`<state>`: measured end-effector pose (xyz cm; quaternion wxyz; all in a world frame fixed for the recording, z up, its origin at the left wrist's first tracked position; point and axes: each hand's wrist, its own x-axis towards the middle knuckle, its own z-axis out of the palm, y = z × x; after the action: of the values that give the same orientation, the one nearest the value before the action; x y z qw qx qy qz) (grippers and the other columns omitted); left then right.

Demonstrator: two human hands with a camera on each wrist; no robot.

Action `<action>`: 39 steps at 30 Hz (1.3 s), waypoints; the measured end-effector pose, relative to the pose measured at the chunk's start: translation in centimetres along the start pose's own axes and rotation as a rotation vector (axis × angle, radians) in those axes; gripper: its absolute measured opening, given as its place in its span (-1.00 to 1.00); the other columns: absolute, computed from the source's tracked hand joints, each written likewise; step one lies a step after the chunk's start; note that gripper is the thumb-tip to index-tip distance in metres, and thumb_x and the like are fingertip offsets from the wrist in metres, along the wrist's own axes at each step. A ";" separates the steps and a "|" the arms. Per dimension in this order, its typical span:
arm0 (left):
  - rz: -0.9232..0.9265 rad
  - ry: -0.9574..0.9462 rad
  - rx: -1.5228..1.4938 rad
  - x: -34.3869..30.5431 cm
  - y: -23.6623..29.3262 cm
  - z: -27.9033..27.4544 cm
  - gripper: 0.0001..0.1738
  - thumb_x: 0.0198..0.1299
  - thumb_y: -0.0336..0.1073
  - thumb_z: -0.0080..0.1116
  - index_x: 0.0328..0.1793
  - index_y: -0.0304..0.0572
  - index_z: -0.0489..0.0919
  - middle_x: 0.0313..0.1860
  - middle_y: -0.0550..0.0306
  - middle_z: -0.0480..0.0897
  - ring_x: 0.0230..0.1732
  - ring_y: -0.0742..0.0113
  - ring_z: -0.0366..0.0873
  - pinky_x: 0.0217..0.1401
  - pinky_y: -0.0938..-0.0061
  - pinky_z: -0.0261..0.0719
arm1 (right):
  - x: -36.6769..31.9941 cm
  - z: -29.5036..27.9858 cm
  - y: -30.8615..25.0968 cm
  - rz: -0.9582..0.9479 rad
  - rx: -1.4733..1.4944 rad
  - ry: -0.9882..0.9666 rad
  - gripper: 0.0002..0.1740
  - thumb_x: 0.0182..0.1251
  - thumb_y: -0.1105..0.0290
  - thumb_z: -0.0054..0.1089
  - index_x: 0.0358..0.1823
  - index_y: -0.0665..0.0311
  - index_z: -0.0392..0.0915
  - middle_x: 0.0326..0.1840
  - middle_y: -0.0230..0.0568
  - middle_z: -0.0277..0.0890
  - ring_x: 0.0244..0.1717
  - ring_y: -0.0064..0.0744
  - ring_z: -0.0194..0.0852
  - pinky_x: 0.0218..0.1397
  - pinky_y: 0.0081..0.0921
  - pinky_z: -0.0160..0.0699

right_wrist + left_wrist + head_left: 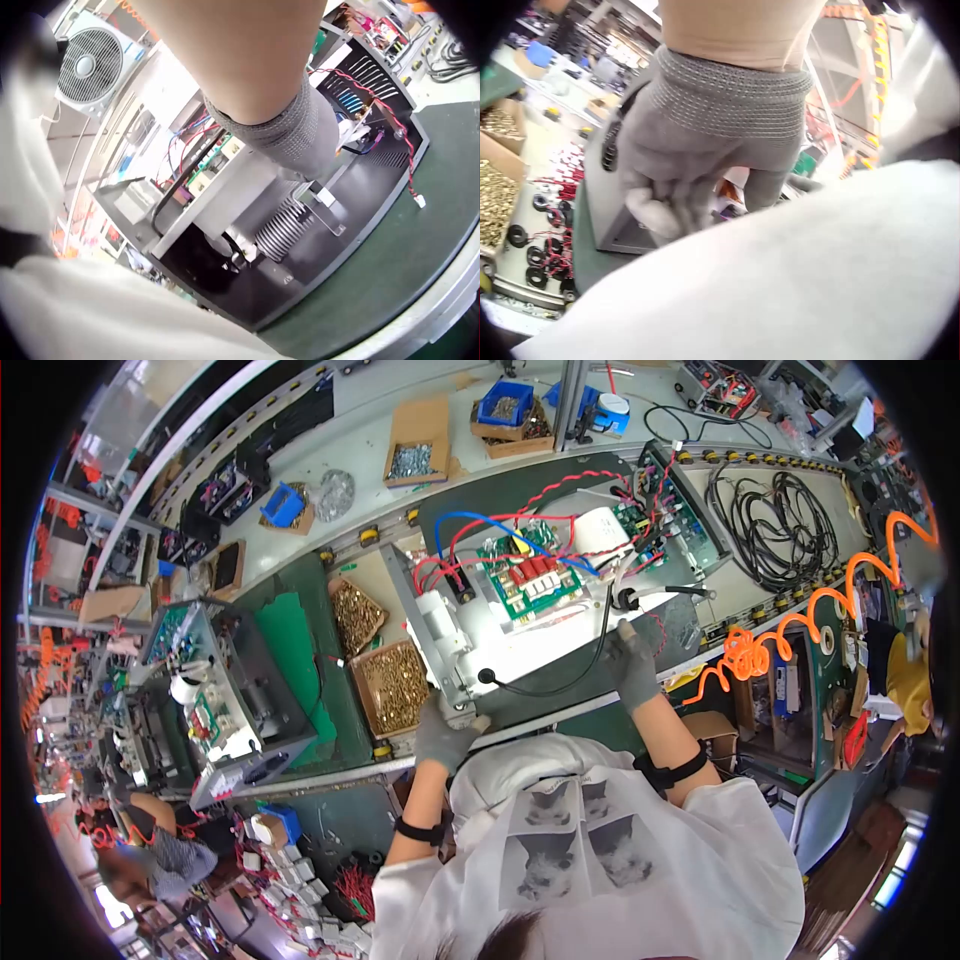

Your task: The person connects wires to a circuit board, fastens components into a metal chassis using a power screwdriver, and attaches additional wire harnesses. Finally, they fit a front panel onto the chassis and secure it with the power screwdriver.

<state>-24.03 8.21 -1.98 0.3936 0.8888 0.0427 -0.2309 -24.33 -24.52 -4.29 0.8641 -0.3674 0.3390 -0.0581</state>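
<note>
An open metal case [540,650] with a circuit board [535,582], red and blue wires and a bright plate lies on the bench. My gloved left hand [447,738] is at its near left corner, thumb pointing right. In the left wrist view, the left hand [705,165] has its fingers curled at the grey case panel [611,202]. My gloved right hand [632,668] is at the near right edge, below a black cable [690,592]. In the right wrist view, the right hand [304,146] reaches over the case [352,225]; its fingertips are hidden, beside a coiled part [283,231].
Boxes of brass-coloured parts [392,685] stand left of the case. Farther left is another open case [240,710]. A coil of black cable [775,525] lies at the right, near an orange coiled hose [745,655]. Small parts boxes [415,445] line the back.
</note>
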 end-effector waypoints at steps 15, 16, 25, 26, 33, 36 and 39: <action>0.399 -0.457 -0.191 4.4 6.5 4.1 -0.17 -0.11 -0.23 0.46 0.25 -0.32 0.25 -0.01 0.07 0.54 -0.07 0.35 0.52 0.05 0.42 0.53 | 3.0 -1.3 -3.6 -0.266 -0.105 0.477 -0.84 0.31 0.30 0.14 -0.35 0.22 0.48 -0.66 -0.48 0.24 -0.70 -0.57 0.17 -0.62 -0.57 0.18; 0.378 -0.674 -0.400 5.4 7.7 5.3 -0.09 -0.09 -0.22 0.43 0.34 -0.36 0.15 0.11 0.00 0.48 0.05 0.29 0.48 0.15 0.40 0.48 | 4.1 -3.2 -5.0 -0.278 -0.129 0.502 -0.83 0.31 0.27 0.15 -0.36 0.20 0.47 -0.64 -0.48 0.24 -0.68 -0.57 0.18 -0.60 -0.56 0.17; 0.699 -0.892 -0.236 9.6 24.2 17.1 0.22 0.01 -0.10 0.31 0.50 -0.40 -0.37 0.35 -0.33 0.25 0.31 0.03 0.32 0.32 0.38 0.29 | 9.1 -17.1 -11.5 -0.408 0.174 0.486 -0.83 0.30 0.26 -0.01 -0.22 0.14 0.49 -0.32 -0.33 0.45 -0.39 -0.47 0.44 -0.43 -0.63 0.34; 0.879 -0.748 -0.194 11.4 24.0 20.3 0.16 0.03 -0.14 0.29 0.53 -0.32 -0.31 0.42 -0.31 0.17 0.34 0.04 0.30 0.33 0.39 0.29 | 8.0 -16.7 -11.3 -0.358 0.046 0.561 -0.81 0.28 0.28 -0.01 -0.16 0.13 0.50 -0.32 -0.34 0.44 -0.38 -0.47 0.44 -0.42 -0.63 0.35; 0.675 -0.736 0.265 16.0 16.6 22.3 -0.10 0.12 -0.14 0.08 0.54 -0.11 -0.09 0.48 -0.16 0.11 0.47 -0.01 0.08 0.48 0.35 0.12 | 9.1 -13.6 -0.1 -0.398 -0.587 0.648 -0.61 0.26 0.37 0.08 0.14 0.13 0.48 -0.21 -0.32 0.52 -0.35 -0.55 0.43 -0.34 -0.59 0.45; 0.478 -0.552 0.295 16.5 5.7 18.6 -0.20 0.12 -0.16 0.07 0.50 -0.07 0.07 0.39 -0.18 0.27 0.38 -0.07 0.23 0.39 0.27 0.24 | 8.4 -11.7 4.3 -0.232 -0.652 0.418 -0.66 0.26 0.33 0.11 0.07 0.19 0.53 -0.23 -0.33 0.55 -0.36 -0.54 0.46 -0.33 -0.60 0.47; 0.417 -0.042 0.204 13.7 -6.1 11.6 -0.48 0.14 -0.20 0.02 0.28 -0.07 0.39 0.16 -0.16 0.48 0.15 -0.10 0.43 0.25 0.18 0.37 | 5.7 -9.0 8.6 0.176 -0.645 -0.119 -0.69 0.27 0.27 0.14 -0.04 0.27 0.59 -0.35 -0.32 0.56 -0.43 -0.53 0.46 -0.34 -0.60 0.47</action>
<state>-17.75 2.63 -18.99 0.3418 0.9086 -0.1736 -0.1660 -26.90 -25.60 -17.69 0.7234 -0.5939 0.3192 0.1486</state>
